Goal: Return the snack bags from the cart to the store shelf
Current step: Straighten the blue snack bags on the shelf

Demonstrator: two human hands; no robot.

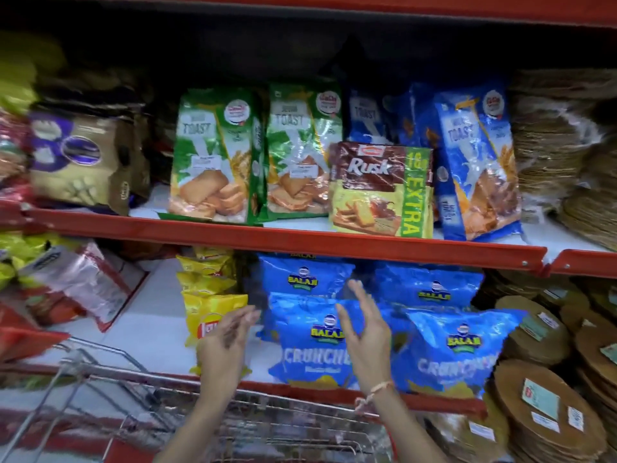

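Note:
Blue snack bags (314,345) lie stacked on the lower shelf (157,322), with more blue bags (454,349) to their right. Yellow chip bags (207,289) stand in a row to the left of them. My left hand (223,345) hovers in front of the front yellow bag, fingers apart, holding nothing. My right hand (364,332) is raised in front of the front blue bag, fingers spread, palm facing left; whether it touches the bag I cannot tell. The wire cart (140,406) stands below my arms.
The upper shelf (300,238) holds green toast packs (213,155), a brown rusk pack (380,188) and blue toast packs (477,162). Stacks of flat round papads (547,412) fill the right side. Mixed bags (76,289) crowd the left.

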